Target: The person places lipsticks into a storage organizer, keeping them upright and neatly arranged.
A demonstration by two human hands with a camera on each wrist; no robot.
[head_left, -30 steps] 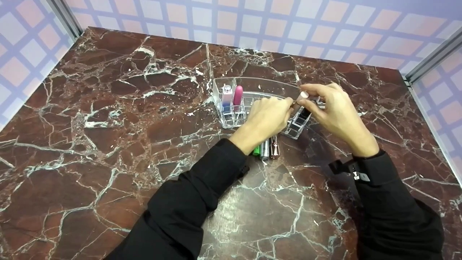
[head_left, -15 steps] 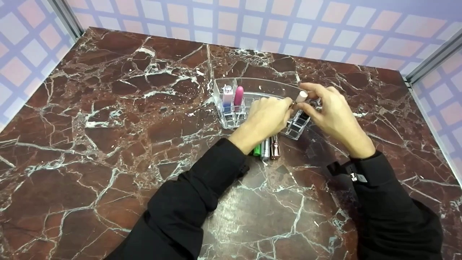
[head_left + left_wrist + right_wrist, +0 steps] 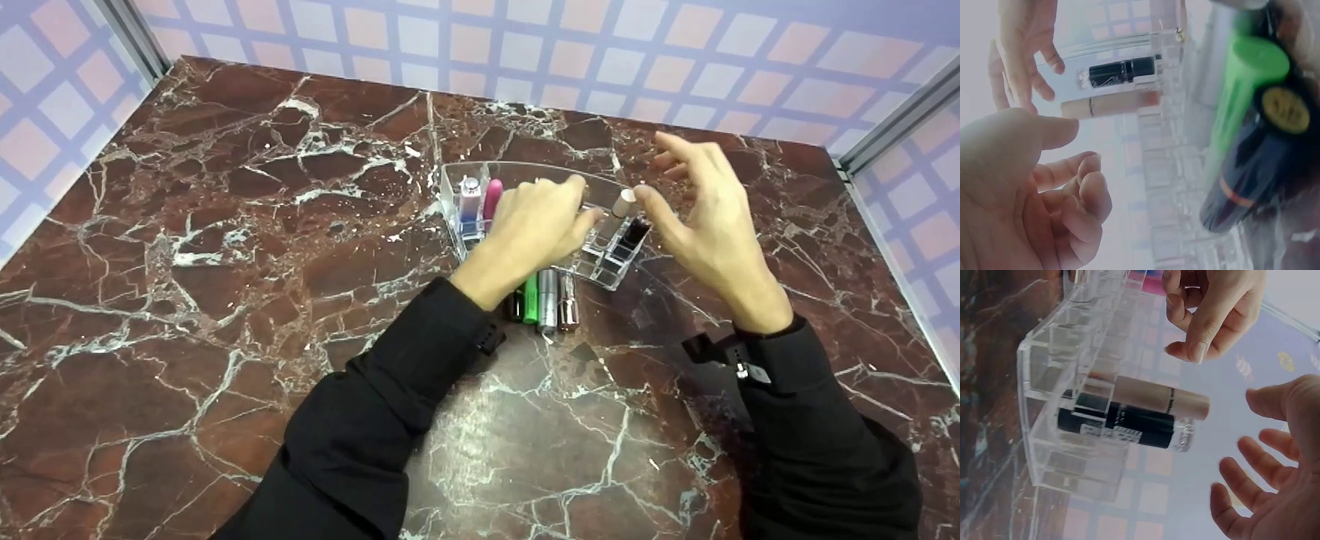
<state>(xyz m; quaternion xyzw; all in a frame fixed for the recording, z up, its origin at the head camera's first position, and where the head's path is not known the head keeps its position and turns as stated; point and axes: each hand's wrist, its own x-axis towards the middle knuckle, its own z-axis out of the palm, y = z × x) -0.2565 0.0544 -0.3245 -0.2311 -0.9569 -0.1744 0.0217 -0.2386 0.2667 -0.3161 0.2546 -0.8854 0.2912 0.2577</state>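
A clear acrylic organizer with a curved back stands mid-table. In its right end, a beige lipstick tube and a black tube with a clear cap stand in compartments. My right hand is just right of the beige tube, fingers spread and holding nothing, as the right wrist view confirms. Over the middle of the organizer, my left hand has loosely bent fingers with nothing in them. A bright pink tube and a pink-and-blue tube stand in the left end; my left hand partly covers the pink one.
Several tubes lie side by side in front of the organizer: a dark one, a green one, a silver one and a rose-gold one. Checkered panels border the marbled table.
Both hands have come off the beige lipstick tube, which now stands in the organizer. My left hand has shifted left; my right hand has opened and moved slightly up and right.
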